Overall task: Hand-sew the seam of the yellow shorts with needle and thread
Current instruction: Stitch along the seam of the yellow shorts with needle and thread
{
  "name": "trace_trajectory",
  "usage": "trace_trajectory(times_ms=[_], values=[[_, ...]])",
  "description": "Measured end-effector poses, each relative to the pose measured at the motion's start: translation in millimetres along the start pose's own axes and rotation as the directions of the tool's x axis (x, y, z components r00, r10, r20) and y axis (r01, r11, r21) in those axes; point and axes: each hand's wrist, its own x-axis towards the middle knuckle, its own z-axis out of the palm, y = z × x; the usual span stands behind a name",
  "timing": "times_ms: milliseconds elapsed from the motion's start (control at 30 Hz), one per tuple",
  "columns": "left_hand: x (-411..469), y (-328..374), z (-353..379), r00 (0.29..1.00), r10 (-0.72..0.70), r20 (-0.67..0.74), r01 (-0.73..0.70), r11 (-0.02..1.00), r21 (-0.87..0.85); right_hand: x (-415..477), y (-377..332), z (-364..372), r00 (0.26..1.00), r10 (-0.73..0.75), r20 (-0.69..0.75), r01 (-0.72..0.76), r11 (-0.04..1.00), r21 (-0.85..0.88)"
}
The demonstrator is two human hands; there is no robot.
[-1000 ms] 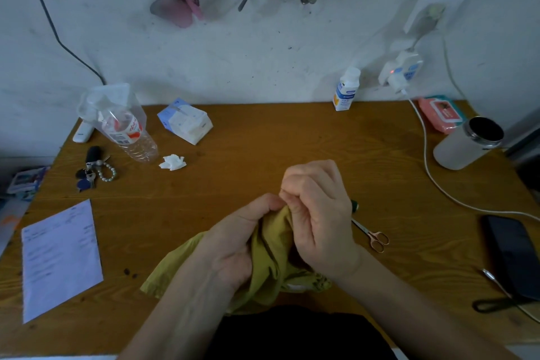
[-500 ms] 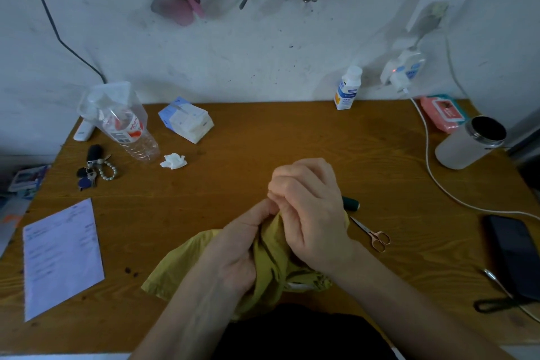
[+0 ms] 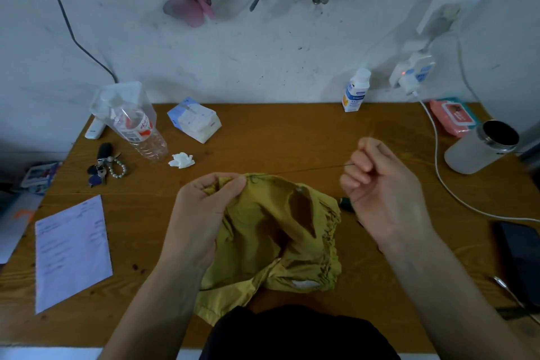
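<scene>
- The crumpled mustard-yellow fabric shorts [image 3: 263, 231] lay on the near middle of the brown wooden table [image 3: 292, 137], between the person's two forearms. A white label showed near their lower edge.
- The left hand [image 3: 204, 207] had its thumb and fingers curled round the top left edge of the shorts, pinching a bunched fold and holding it raised.
- A thin dark thread [image 3: 304, 170] ran taut from that pinched fold across to the right hand [image 3: 377, 181], which was held above the table to the right of the shorts.
- The right hand's fingers were curled almost into a fist and pinched the far end of the thread (the needle itself was too small to make out).
- A small dark green spool [image 3: 345, 202] sat on the table just beside the right hand, near the gathered waistband of the shorts.
- Further left lay a white printed sheet of paper [image 3: 71, 251], a bunch of keys with a bead loop [image 3: 105, 166] and a crumpled white tissue [image 3: 181, 160].
- Behind those were a tilted clear plastic bottle [image 3: 140, 131] and a blue-and-white tissue pack [image 3: 194, 120].
- To the right, a white charging cable [image 3: 438, 178] curved across the table past a white tumbler with a dark mouth [image 3: 479, 149].
- A pink pack of wipes [image 3: 453, 115] lay near the wall, and a black phone [image 3: 520, 260] lay at the right edge.
- A small white bottle with a blue label [image 3: 355, 90] stood against the wall.
</scene>
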Motion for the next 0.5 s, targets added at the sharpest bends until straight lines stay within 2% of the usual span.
trace_trajectory(times_ms=[233,500], values=[[7.1,1.8,-11.3,0.997,0.045,-0.055,-0.044,0.999,0.018,-0.8,-19.2,-32.1,0.988,-0.032,-0.153,0.046,0.995,0.089],[10.4,2.0,-15.8,0.996,0.065,-0.061,-0.065,0.998,0.004,-1.9,-18.0,-63.8,0.957,0.000,-0.290,0.029,0.995,0.098]])
